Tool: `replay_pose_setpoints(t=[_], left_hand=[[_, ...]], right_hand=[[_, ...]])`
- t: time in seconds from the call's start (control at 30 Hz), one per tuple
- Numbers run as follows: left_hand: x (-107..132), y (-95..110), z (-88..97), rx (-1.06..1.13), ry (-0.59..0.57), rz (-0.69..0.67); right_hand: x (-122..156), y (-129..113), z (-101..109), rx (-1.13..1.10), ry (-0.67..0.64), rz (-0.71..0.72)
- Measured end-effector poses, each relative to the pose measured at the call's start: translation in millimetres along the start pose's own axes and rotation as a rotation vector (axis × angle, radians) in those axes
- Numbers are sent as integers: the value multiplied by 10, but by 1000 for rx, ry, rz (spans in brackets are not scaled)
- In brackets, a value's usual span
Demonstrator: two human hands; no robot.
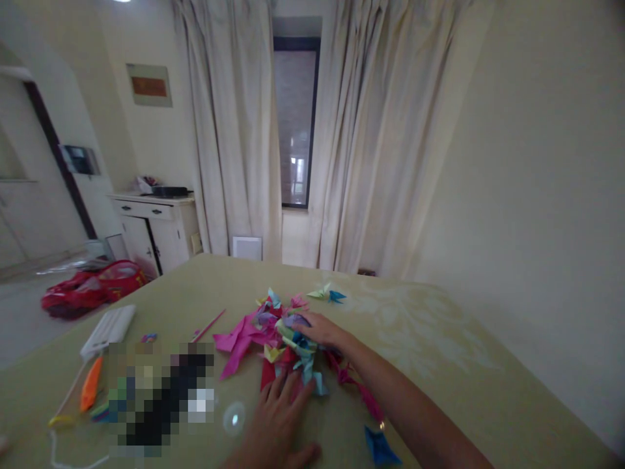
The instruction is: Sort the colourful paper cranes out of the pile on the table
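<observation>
A heap of folded paper cranes (288, 335) in pink, light blue, green, yellow, purple and red lies on the table. My left hand (283, 410) is at the near side of the heap, palm down, its fingers stretched out and touching the papers. From the right, my right hand (319, 329) reaches over the top of the heap with its fingers extended onto the cranes; some fingertips are hidden. A large pink crane (239, 342) sticks out on the left. Dark pink cranes (359, 384) trail in a line beneath my right forearm, with a blue folded paper (381, 447) at the near end.
Behind the heap lie a pale green crane (319, 292) and a blue crane (336, 297). On the left are a pink stick (209, 326), a white power strip (108, 331) with its cord, and an orange object (91, 384). A blurred-out patch covers things beside them.
</observation>
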State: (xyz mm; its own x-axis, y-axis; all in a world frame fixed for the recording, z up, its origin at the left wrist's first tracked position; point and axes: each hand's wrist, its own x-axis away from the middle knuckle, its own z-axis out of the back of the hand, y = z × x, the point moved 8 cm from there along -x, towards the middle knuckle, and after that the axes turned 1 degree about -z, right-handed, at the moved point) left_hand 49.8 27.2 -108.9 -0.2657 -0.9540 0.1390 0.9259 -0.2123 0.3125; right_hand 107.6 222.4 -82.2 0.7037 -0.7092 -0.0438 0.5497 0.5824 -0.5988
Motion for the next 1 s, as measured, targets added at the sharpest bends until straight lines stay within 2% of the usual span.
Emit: replay_pose_setpoints(t=[0.1,0.23,0.37,0.43,0.5,0.57,0.67,0.73,0.83,0.9,0.93,1.0], left_hand=[[-208,115,76,-75,114,45],[-540,306,50,-181,251,-72],[-858,337,36,-214,244,-163],[-983,254,94,-209,230,-174],[-1067,130,194,-167,230,-181],[-1103,-16,324,-29,239,-188],[-1061,-279,546,187,299,-136],[-959,-456,690,236,399,-83],[-703,-671,822,193,611,-67],[-523,-839,794,84,706,8],[-450,-935,745,35,717,70],[-353,-1120,609,-5,665,207]], right_hand=[[183,-94,-10,-31,-88,17],[615,-16,190,-41,-96,-17],[1198,116,612,-51,18,-93],[1560,127,810,-42,115,-132],[1954,97,892,5,206,-174],[2318,44,783,97,224,-209],[2656,11,324,178,78,-236],[2698,50,73,217,21,-259],[2482,181,-18,255,75,-314],[2210,263,25,266,127,-340],[2053,287,45,271,142,-342],[1721,289,62,285,160,-328]])
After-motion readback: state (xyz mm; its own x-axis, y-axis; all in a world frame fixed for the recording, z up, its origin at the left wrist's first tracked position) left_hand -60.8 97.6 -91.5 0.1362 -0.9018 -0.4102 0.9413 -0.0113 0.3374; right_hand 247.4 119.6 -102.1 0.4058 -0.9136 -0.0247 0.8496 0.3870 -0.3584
